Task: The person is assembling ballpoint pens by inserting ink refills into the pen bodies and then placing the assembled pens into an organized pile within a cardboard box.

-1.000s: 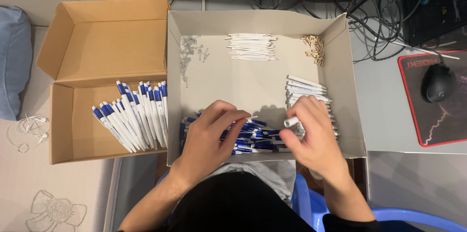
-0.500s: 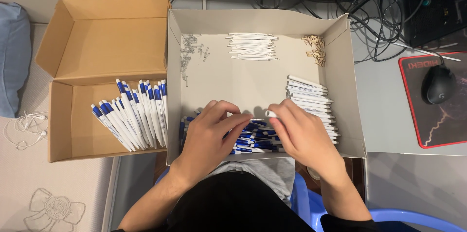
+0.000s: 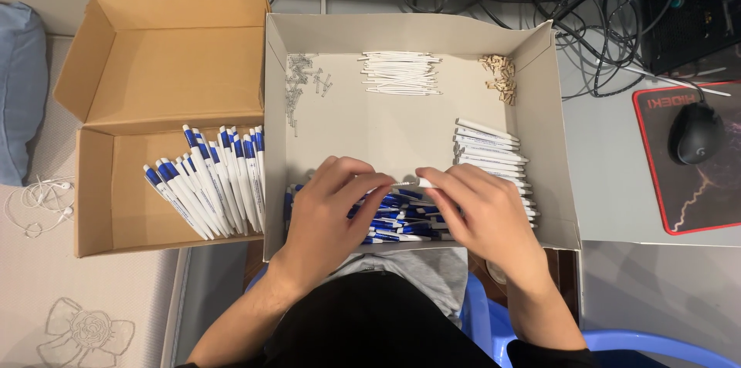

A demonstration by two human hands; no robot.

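Left hand (image 3: 328,210) and right hand (image 3: 482,213) met fingertip to fingertip, pinching a white pen piece (image 3: 413,183) between them, directly above the blue caps (image 3: 401,221) in the grey box (image 3: 548,128), parts kept within reach

The person is showing two bare forearms — no sleeves are reaching the wrists, and no watch, ring or bracelet is showing on either one. The left hand (image 3: 328,210) and the right hand (image 3: 482,213) are both bare, with no gloves covering them. A black top is covering the chest at the bottom edge of the view, and below it grey fabric — shorts or trousers, it is hard to tell which — is covering the lap.
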